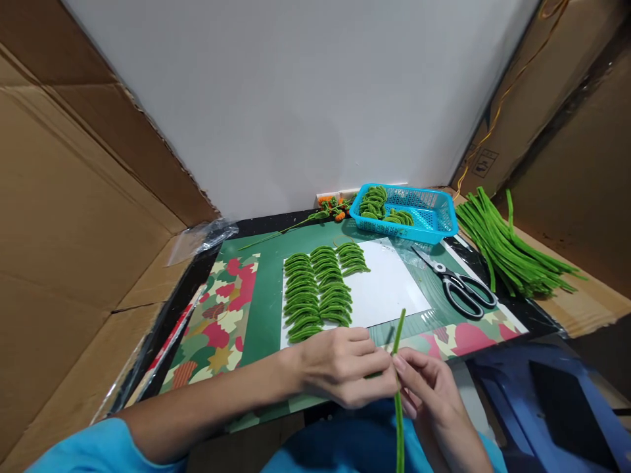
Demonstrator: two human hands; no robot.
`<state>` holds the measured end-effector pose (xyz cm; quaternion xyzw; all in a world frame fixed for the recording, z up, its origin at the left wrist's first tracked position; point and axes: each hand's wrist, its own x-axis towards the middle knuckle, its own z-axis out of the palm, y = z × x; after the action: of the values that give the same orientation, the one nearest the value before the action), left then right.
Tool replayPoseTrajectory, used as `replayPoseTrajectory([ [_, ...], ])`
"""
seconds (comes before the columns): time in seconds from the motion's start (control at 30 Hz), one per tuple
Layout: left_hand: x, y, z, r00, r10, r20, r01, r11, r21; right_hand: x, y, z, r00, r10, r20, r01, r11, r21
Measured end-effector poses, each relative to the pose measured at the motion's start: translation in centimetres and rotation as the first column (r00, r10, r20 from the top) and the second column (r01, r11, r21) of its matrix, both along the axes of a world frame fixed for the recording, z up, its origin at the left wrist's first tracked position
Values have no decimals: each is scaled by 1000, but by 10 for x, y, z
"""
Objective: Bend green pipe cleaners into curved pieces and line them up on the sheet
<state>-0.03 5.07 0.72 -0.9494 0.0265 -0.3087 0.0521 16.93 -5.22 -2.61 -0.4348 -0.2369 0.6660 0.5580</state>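
Observation:
A long green pipe cleaner runs upright between my hands, near the table's front edge. My right hand pinches it between thumb and fingers. My left hand is closed, its fingertips against the same stem, and a bit of green shows between its fingers. Just beyond my left hand, curved green pipe cleaner pieces lie in stacked rows on a white sheet. Part of the lowest pieces is covered by that hand.
Black-handled scissors lie open to the right. Behind them stands a blue basket with more curved green pieces. A bundle of long green pipe cleaners rests at far right. Orange flowers lie at the back; cardboard walls flank the table.

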Motion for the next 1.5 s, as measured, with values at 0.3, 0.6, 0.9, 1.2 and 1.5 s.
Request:
replayPoseTrajectory([
  [0.3, 0, -17, 25, 952, 224, -208, -272, 310, -911, 5, -1, -2, 334, -779, 531, -9, 561, 828],
  [0.6, -1, -18, 18, 987, 139, -86, -154, 612, -775, 2, -6, -15, 228, -854, 468, -125, 451, 884],
  [0.9, 1, -1, 11, 999, -48, 15, 48, 998, -30, 0, -9, 4, 861, -203, 467, 43, 943, 330],
  [1.2, 1, -16, 25, 939, 131, -317, -343, 366, -865, 4, 0, 5, 765, -314, 563, 44, 897, 440],
  [1.5, 1, -15, 37, 929, 77, -362, -361, -25, -932, 8, 0, 0, 744, -260, 615, -54, 895, 444],
])
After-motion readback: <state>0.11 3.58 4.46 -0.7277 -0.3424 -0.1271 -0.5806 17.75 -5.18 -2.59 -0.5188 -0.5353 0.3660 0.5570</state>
